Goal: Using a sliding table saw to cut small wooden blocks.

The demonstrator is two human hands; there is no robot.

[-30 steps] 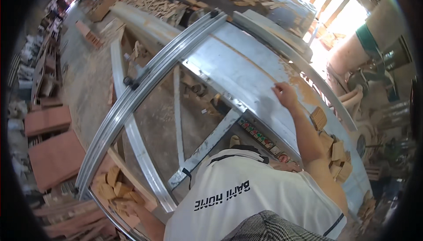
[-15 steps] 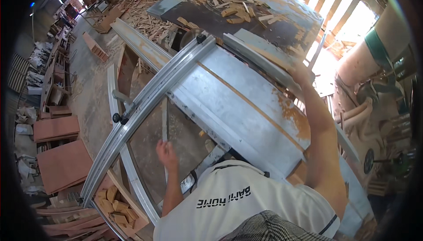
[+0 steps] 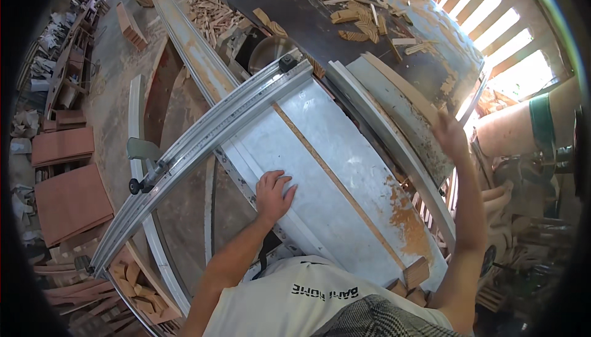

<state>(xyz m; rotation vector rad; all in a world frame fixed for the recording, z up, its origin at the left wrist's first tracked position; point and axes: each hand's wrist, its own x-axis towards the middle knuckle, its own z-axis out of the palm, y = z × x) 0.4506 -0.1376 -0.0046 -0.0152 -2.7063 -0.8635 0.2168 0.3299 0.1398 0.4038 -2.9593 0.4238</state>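
Metal sliding saw table (image 3: 345,171): judged heavy, rigid, slick; best pushed flat. Left hand (image 3: 274,194) lay spread on it, holding nothing; right hand (image 3: 449,137) reached open by the curved fence (image 3: 394,134).

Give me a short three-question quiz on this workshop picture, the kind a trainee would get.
1. True or false: the left hand lies flat on the grey metal table.
2. Where does the right hand reach? A) the table's far right edge B) the stacked reddish boards C) the floor
3. Fill in: small wood ___ lie scattered on the dark surface beyond the table.

Key: 1 true; 2 A; 3 offcuts.
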